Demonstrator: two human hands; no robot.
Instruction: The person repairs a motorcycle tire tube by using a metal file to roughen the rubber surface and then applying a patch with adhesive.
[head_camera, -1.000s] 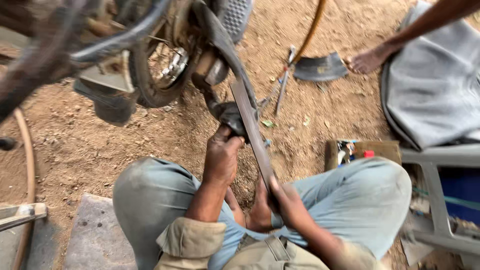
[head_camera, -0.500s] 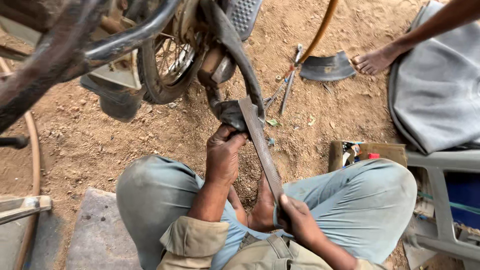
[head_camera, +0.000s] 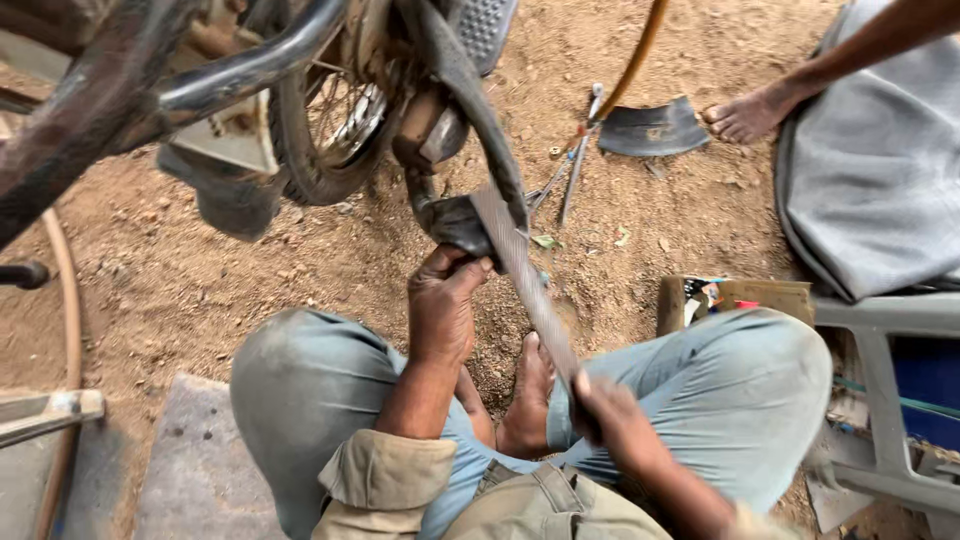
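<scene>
Taking the spoked rear wheel of the motorcycle (head_camera: 335, 130) as the landmark, and going from left to right: well to its left a tan hose (head_camera: 70, 330) curves over the dirt ground (head_camera: 180, 290), and a flat grey stone slab (head_camera: 200, 470) lies below the wheel, beside the seated person's left knee.

Just right of the wheel and a little below it, the left hand (head_camera: 442, 300) is closed, its fingers (head_camera: 455, 265) curled over a piece of black rubber tube (head_camera: 462, 222) that hangs from the machine. The long flat grey metal file (head_camera: 525, 275) lies slantwise across that rubber, its far end touching it. Further below and right of the wheel, the right hand (head_camera: 605, 410) is closed tight round the file's near end; motion blur hides the exact grip.

By my judgement the rubber is being roughened, and the work is in its middle: the file is on the rubber, no patch shows on it, and the tube is off the wheel.

Right of the wheel, on the dirt, lie one cut piece of black rubber (head_camera: 652, 130) and a pair of thin metal tools (head_camera: 575, 165); another person's bare foot (head_camera: 745, 115) stands just beyond. One small open box of bits (head_camera: 730, 298) sits by the right knee. Count: one file, one tube, two hands at work, one wheel.
</scene>
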